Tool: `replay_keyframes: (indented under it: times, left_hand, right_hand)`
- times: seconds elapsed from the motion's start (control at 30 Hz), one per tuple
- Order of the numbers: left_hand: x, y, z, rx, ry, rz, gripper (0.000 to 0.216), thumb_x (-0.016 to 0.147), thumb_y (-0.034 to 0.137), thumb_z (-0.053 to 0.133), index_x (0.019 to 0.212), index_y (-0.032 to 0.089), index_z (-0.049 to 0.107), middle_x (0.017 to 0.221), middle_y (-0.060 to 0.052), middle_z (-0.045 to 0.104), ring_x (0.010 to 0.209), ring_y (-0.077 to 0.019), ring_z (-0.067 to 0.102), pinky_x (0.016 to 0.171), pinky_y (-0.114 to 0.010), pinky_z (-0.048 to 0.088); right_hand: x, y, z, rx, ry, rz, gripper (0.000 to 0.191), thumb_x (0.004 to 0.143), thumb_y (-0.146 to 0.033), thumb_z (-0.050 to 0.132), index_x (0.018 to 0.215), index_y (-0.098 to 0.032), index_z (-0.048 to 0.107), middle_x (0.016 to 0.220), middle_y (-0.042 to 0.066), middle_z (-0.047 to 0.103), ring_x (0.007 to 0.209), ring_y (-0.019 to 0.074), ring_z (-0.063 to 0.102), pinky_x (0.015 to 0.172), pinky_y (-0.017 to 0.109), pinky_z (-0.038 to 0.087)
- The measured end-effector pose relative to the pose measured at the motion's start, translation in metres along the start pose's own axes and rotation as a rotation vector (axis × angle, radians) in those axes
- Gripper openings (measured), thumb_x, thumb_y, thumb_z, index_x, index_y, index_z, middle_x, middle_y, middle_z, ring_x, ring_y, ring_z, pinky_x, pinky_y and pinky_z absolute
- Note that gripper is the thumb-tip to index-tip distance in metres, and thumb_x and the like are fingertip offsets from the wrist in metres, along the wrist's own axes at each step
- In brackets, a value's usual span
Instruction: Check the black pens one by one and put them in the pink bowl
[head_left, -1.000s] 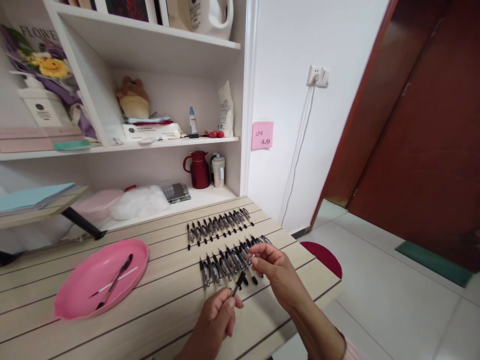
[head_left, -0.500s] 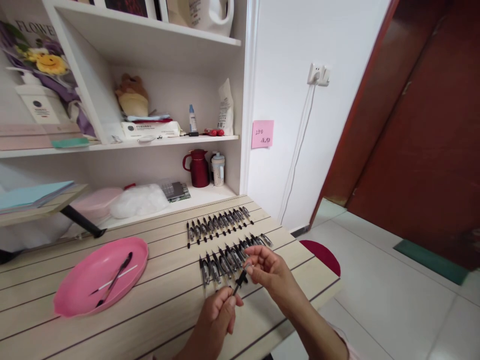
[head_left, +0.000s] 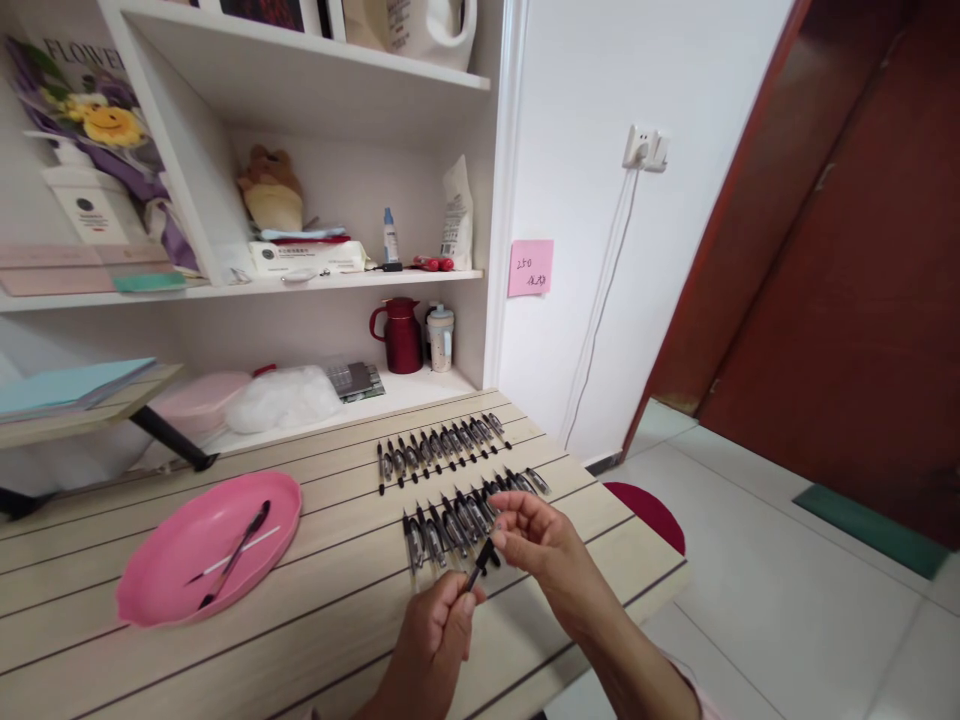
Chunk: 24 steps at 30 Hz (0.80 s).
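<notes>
Black pen [head_left: 481, 568], between your two hands, is held tilted above the desk [head_left: 337, 610], on its right-hand side and nearer the front edge than the far one. Your left hand [head_left: 435, 630] has its fingers closed round the lower end of the pen. Your right hand [head_left: 540, 535] has its thumb and forefinger pinched on a small part [head_left: 498, 528] at the upper end, too small for you to make out.

Just beyond your hands is a near row of pens [head_left: 431, 535], lying side by side; your right hand covers some of it, so you cannot see every pen there. Past it, towards the far right corner of the desk, lies a far row of pens [head_left: 442, 447], unobstructed from your view.

Well to the left of both rows you have a pink tray [head_left: 161, 570], with a dark brush [head_left: 238, 550] and a thin white stick [head_left: 259, 541] crossing in it. Near the far left corner stands a raised stand's black leg [head_left: 169, 435]. Behind the desk's far edge, a white shelf [head_left: 405, 388] carries a plastic bag [head_left: 281, 402], a red jug [head_left: 405, 338] and a lidded cup [head_left: 442, 340]
</notes>
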<state>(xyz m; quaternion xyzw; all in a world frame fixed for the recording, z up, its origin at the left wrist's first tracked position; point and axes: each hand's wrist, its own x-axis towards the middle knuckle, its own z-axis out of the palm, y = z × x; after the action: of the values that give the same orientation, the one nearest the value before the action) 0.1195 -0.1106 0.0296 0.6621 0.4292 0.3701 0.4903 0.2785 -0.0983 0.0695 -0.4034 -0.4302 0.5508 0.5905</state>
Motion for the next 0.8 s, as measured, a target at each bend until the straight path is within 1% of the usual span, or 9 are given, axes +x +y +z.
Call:
replay_keyframes:
  times: [0.13, 0.23, 0.37, 0.4, 0.53, 0.63, 0.7, 0.73, 0.8]
  left_hand:
    - [-0.0006, 0.0001, -0.0024, 0.023, -0.016, 0.027, 0.033, 0.082, 0.045, 0.041, 0.080, 0.018, 0.059, 0.045, 0.005, 0.041, 0.044, -0.0113, 0.038, 0.047, -0.023, 0.030]
    - [-0.0017, -0.0009, -0.0017, 0.043, 0.005, 0.048, 0.032, 0.082, 0.044, 0.041, 0.081, 0.017, 0.059, 0.045, 0.005, 0.040, 0.044, -0.0109, 0.038, 0.047, -0.022, 0.030]
    - [-0.0027, -0.0047, -0.0010, 0.109, 0.029, 0.121, 0.031, 0.083, 0.041, 0.040, 0.079, 0.017, 0.057, 0.048, 0.004, 0.042, 0.046, -0.0107, 0.041, 0.047, -0.021, 0.031]
    - [-0.0028, -0.0056, -0.0010, 0.114, 0.017, 0.131, 0.030, 0.083, 0.041, 0.040, 0.078, 0.017, 0.057, 0.049, 0.004, 0.042, 0.046, -0.0106, 0.041, 0.047, -0.021, 0.032]
    - [-0.0025, -0.0057, -0.0004, 0.050, 0.006, 0.098, 0.031, 0.083, 0.041, 0.040, 0.080, 0.016, 0.057, 0.047, 0.006, 0.039, 0.045, -0.0096, 0.039, 0.047, -0.021, 0.031]
    - [-0.0022, -0.0031, 0.0007, -0.010, 0.019, 0.057, 0.032, 0.082, 0.043, 0.041, 0.080, 0.015, 0.058, 0.045, 0.006, 0.039, 0.043, -0.0090, 0.036, 0.046, -0.021, 0.029]
    - [-0.0023, -0.0017, 0.0015, -0.042, 0.019, 0.038, 0.034, 0.082, 0.044, 0.042, 0.081, 0.014, 0.058, 0.045, 0.006, 0.039, 0.043, -0.0088, 0.035, 0.046, -0.021, 0.028]
    - [-0.0024, -0.0013, 0.0020, -0.056, 0.026, 0.033, 0.034, 0.081, 0.045, 0.042, 0.082, 0.014, 0.058, 0.045, 0.006, 0.039, 0.043, -0.0088, 0.034, 0.046, -0.021, 0.028]
    - [-0.0029, -0.0012, 0.0028, -0.077, 0.042, 0.033, 0.035, 0.080, 0.046, 0.043, 0.083, 0.014, 0.059, 0.045, 0.007, 0.039, 0.043, -0.0088, 0.034, 0.046, -0.021, 0.028]
  right_hand:
    - [-0.0013, -0.0001, -0.0006, -0.054, -0.051, 0.054, 0.025, 0.060, -0.034, 0.073, 0.075, -0.016, 0.067, 0.057, -0.003, 0.053, 0.050, 0.0065, 0.039, 0.049, 0.021, 0.031]
    - [-0.0018, 0.0008, -0.0009, -0.044, -0.053, 0.071, 0.025, 0.058, -0.034, 0.074, 0.072, -0.015, 0.066, 0.055, -0.003, 0.054, 0.049, 0.0062, 0.039, 0.048, 0.021, 0.030]
    - [-0.0024, 0.0038, 0.0009, 0.005, -0.045, 0.059, 0.025, 0.055, -0.032, 0.077, 0.066, -0.014, 0.063, 0.054, -0.003, 0.054, 0.048, 0.0060, 0.039, 0.048, 0.020, 0.030]
    - [-0.0026, 0.0044, 0.0013, 0.012, -0.040, 0.054, 0.025, 0.054, -0.032, 0.077, 0.065, -0.015, 0.062, 0.054, -0.003, 0.054, 0.048, 0.0060, 0.039, 0.048, 0.020, 0.029]
    - [-0.0042, 0.0035, 0.0014, 0.011, -0.063, 0.049, 0.023, 0.058, -0.032, 0.075, 0.069, -0.015, 0.064, 0.054, -0.003, 0.053, 0.049, 0.0060, 0.039, 0.048, 0.020, 0.028]
    - [-0.0063, -0.0002, 0.0007, 0.025, -0.095, 0.049, 0.031, 0.058, -0.030, 0.075, 0.084, -0.017, 0.066, 0.069, -0.001, 0.059, 0.054, 0.0065, 0.043, 0.052, 0.021, 0.032]
    - [-0.0070, -0.0011, 0.0006, 0.025, -0.106, 0.049, 0.034, 0.060, -0.032, 0.074, 0.090, -0.018, 0.066, 0.075, 0.001, 0.061, 0.056, 0.0074, 0.045, 0.053, 0.022, 0.033]
    - [-0.0069, -0.0007, 0.0008, 0.017, -0.103, 0.049, 0.032, 0.062, -0.033, 0.072, 0.089, -0.017, 0.067, 0.073, 0.001, 0.061, 0.055, 0.0075, 0.045, 0.052, 0.022, 0.032]
    - [-0.0060, 0.0018, 0.0015, 0.001, -0.076, 0.046, 0.026, 0.064, -0.035, 0.071, 0.080, -0.015, 0.068, 0.060, 0.000, 0.057, 0.051, 0.0072, 0.043, 0.049, 0.022, 0.030]
